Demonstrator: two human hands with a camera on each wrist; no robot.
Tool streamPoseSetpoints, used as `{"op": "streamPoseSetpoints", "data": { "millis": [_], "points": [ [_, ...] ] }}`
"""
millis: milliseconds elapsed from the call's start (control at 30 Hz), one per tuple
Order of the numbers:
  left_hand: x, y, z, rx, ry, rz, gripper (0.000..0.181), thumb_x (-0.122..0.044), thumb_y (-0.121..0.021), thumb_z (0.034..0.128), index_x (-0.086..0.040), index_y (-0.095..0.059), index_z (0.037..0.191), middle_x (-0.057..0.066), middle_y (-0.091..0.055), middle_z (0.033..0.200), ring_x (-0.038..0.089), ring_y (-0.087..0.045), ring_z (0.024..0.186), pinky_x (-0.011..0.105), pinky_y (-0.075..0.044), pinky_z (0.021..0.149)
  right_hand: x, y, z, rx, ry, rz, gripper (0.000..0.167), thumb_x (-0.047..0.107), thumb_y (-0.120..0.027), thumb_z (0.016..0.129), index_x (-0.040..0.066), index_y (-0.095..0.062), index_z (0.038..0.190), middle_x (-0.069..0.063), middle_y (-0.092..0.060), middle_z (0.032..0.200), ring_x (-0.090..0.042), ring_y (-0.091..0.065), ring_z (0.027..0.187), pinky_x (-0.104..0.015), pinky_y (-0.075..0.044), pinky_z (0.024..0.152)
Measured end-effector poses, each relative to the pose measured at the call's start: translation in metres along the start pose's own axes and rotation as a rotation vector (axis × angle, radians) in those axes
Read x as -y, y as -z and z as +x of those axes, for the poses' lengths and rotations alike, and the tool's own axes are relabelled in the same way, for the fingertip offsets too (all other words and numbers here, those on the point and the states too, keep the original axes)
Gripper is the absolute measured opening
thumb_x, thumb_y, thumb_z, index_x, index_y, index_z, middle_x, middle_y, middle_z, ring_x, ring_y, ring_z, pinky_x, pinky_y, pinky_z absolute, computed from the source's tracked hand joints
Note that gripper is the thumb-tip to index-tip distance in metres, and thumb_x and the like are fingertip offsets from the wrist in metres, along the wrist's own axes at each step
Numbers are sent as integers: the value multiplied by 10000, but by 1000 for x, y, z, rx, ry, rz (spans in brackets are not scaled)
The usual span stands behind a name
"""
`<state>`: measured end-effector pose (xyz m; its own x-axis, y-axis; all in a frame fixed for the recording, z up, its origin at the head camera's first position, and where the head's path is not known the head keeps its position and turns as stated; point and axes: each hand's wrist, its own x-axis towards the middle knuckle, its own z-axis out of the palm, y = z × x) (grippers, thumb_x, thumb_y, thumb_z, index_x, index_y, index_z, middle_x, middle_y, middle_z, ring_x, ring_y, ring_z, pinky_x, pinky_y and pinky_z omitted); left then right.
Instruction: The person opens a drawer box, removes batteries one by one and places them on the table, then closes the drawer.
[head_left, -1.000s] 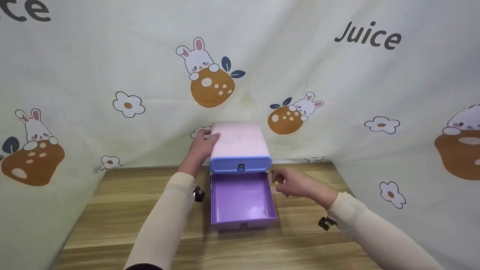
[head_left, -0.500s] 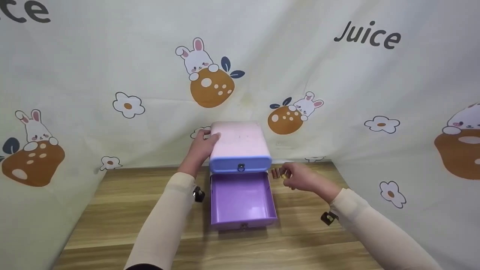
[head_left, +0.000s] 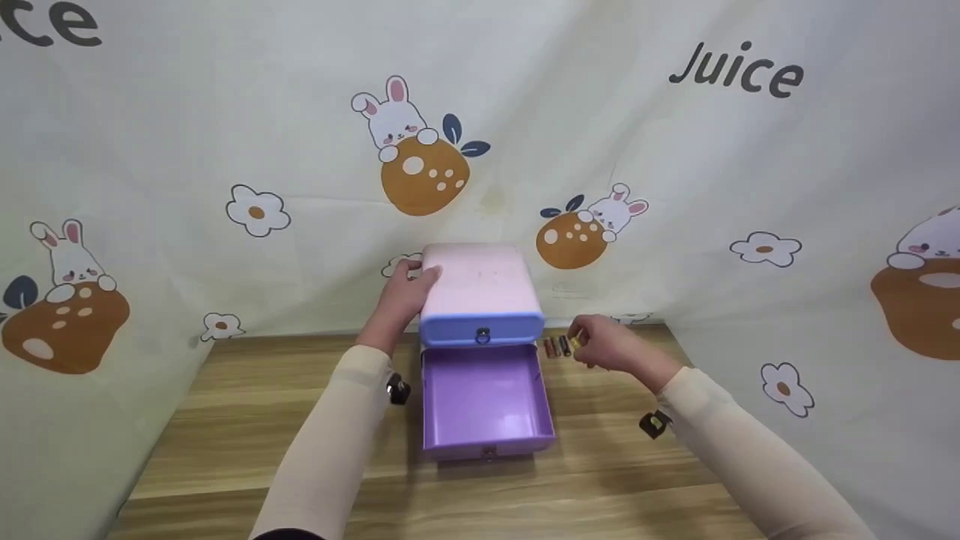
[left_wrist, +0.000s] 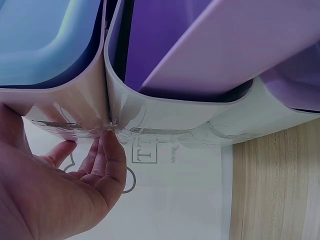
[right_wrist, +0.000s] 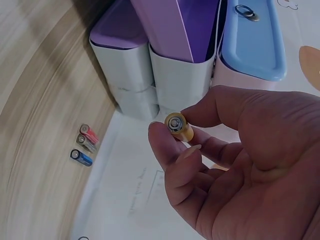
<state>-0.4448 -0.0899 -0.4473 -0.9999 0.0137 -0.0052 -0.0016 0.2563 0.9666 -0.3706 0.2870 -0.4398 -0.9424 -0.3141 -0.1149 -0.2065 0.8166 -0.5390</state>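
Nearest, two cream sleeves (head_left: 322, 427) reach forward over the wooden table (head_left: 622, 472), one on either side of the pulled-out purple drawer (head_left: 484, 405). Beyond it, the right hand (head_left: 609, 345) stretches inward, thumb and fingertips pinching a yellow battery (right_wrist: 179, 126) near three batteries (right_wrist: 86, 143) that lie in a row right of the drawer unit. Slightly farther, the left hand (head_left: 403, 298) leans on the pink top compartment (head_left: 480, 277), relaxed fingers together against its side, thumb at its upper edge.

Arms (head_left: 322, 442) reach forward — left hand (left_wrist: 70, 192) touches, right hand (right_wrist: 245, 165) pinches.
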Motion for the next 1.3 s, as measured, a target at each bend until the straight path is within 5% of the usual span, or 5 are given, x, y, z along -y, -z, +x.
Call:
{"op": "streamPoseSetpoints", "data": {
  "millis": [600,1300],
  "points": [
    [1,0,1,0,2,-13,706,-546,-622,1090,-84,-432,1588,237,-483,1608,353,-510,1408,532,-434,1178,-17,1,17,-19,-63,5,368,-20,-696,934,-52,-655,1298,-88,-690,875,-213,-669,675,-277,-491,530],
    [0,0,2,-1,15,-3,701,-547,-625,1091,-92,-442,1592,209,-550,1530,337,-558,1349,514,-462,1140,-42,-9,43,-146,-119,8,265,-6,-654,951,-61,-705,1205,-79,-713,809,-155,-666,651,-291,-521,582]
  ]
}}
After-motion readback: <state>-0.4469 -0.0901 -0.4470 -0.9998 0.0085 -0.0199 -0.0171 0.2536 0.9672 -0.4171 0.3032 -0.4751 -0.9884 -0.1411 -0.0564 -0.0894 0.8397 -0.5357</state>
